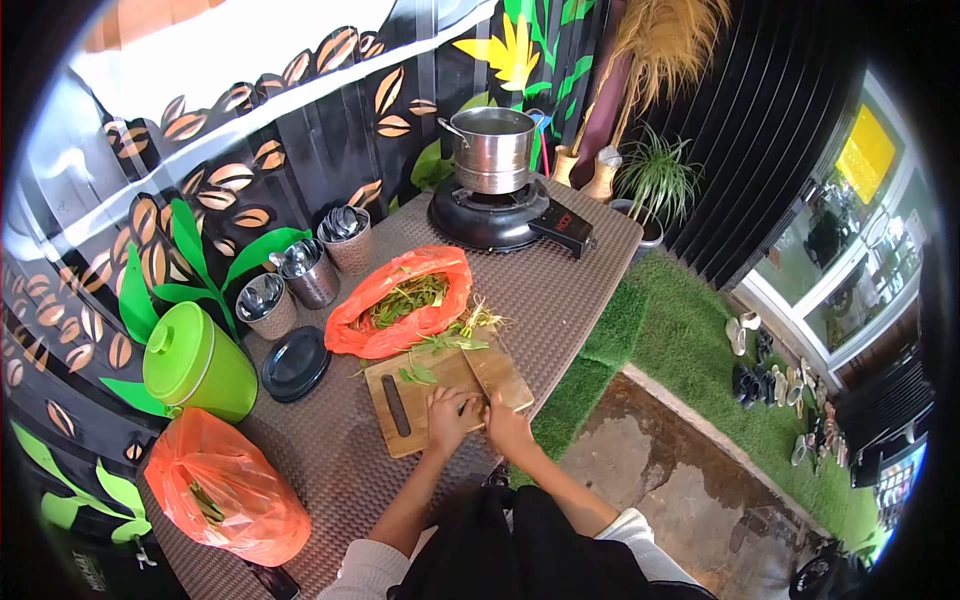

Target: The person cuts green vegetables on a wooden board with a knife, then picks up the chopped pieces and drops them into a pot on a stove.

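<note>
My left hand [447, 418] rests on the wooden cutting board [408, 440], its fingers curled together with a dark green bit of leafy greens showing at the tips. Close beside it, my right hand [508, 428] is closed around the handle of a knife [474, 374], whose thin blade points away from me across the board. Loose green leaves [418, 374] lie on the board's far part. Just beyond, an open orange plastic bag [345, 338] holds a heap of leafy stems [410, 300]. Pale roots [482, 318] stick out by the bag's right side.
A steel pot [492, 150] stands on a black portable stove [490, 222] at the table's far end. Along the left are cutlery cups [310, 276], black plates [296, 362], a lidded green container [200, 360] and another filled orange bag [235, 490]. Shoes [770, 385] lie on the grass mat.
</note>
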`<action>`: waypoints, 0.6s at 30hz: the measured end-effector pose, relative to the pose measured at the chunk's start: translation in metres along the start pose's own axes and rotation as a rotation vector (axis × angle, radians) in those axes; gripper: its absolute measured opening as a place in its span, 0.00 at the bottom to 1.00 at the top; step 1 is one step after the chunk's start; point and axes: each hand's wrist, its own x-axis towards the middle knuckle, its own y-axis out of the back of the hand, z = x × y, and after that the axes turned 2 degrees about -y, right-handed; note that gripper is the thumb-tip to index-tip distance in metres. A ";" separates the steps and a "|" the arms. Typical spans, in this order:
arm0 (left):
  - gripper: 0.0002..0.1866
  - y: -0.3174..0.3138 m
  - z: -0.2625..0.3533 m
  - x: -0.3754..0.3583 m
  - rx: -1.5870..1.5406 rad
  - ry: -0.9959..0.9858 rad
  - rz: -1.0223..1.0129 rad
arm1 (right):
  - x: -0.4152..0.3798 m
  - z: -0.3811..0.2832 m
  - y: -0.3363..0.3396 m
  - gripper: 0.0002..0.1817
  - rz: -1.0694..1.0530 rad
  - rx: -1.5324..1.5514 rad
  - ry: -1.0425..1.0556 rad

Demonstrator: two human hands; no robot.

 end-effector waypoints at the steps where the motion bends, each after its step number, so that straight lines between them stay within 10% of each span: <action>1: 0.06 0.000 0.000 -0.001 0.001 -0.001 -0.004 | 0.004 0.003 0.000 0.15 0.015 0.032 0.020; 18: 0.05 -0.003 -0.004 -0.002 0.008 -0.049 0.049 | -0.011 0.003 -0.008 0.15 0.061 0.045 0.023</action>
